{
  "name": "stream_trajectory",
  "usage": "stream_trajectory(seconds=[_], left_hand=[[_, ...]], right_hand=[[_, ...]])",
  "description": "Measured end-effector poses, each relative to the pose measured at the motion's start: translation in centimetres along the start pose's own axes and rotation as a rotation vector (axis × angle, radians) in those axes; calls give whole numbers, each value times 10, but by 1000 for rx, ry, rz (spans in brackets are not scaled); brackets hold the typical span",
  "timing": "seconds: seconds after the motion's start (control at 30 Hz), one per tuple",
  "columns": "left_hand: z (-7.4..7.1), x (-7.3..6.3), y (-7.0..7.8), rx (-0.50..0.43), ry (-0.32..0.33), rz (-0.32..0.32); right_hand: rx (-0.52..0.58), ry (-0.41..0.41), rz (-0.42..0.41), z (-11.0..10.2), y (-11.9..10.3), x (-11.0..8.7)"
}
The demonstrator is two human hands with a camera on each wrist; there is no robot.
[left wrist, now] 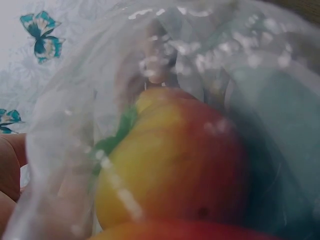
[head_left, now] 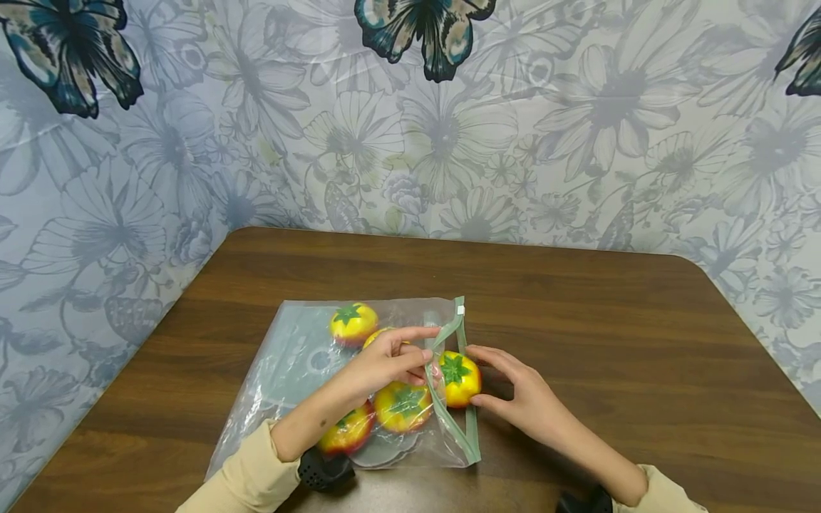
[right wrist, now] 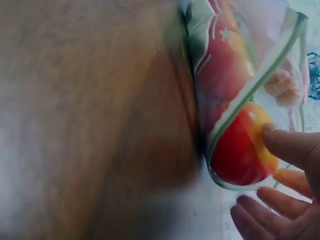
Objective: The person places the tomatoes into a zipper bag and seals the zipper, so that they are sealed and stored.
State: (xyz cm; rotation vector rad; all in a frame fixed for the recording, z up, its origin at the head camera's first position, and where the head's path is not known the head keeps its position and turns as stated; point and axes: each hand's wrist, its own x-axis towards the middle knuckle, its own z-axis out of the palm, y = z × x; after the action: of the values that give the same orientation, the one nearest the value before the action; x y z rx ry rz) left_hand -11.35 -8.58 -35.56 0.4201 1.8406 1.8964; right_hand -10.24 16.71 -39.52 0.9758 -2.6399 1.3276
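Note:
A clear zip bag (head_left: 256, 399) with a green zip edge lies on the table, its mouth spread to the right. My left hand (head_left: 391, 360) pinches the near side of that edge between thumb and fingers. Right in the mouth sits a yellow-red tomato-like fruit (head_left: 460, 383) with a green star-shaped top. My right hand (head_left: 522, 392) holds it from the right, thumb and forefinger at its side; the thumb (right wrist: 287, 142) touches it in the right wrist view. Several similar fruits, such as this one (head_left: 354, 324), lie inside the bag, one partly hidden behind the left hand.
The brown wooden table (head_left: 577, 306) extends around the bag. Inside the bag, a flat grey-green sheet (head_left: 301, 342) lies under the fruits. A flowered wall covering (head_left: 449, 157) with butterflies stands behind the table.

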Motion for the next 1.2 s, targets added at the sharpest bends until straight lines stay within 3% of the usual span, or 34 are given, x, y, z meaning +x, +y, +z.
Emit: stream_trajectory(seconds=[0.33,1.2], left_hand=[[-1,1,0,2,7,-3],[0,1,0,15,-6,24]], right_hand=[[13,-3,69,-1,0,-2],[-7,21,50,17,-5,11]])
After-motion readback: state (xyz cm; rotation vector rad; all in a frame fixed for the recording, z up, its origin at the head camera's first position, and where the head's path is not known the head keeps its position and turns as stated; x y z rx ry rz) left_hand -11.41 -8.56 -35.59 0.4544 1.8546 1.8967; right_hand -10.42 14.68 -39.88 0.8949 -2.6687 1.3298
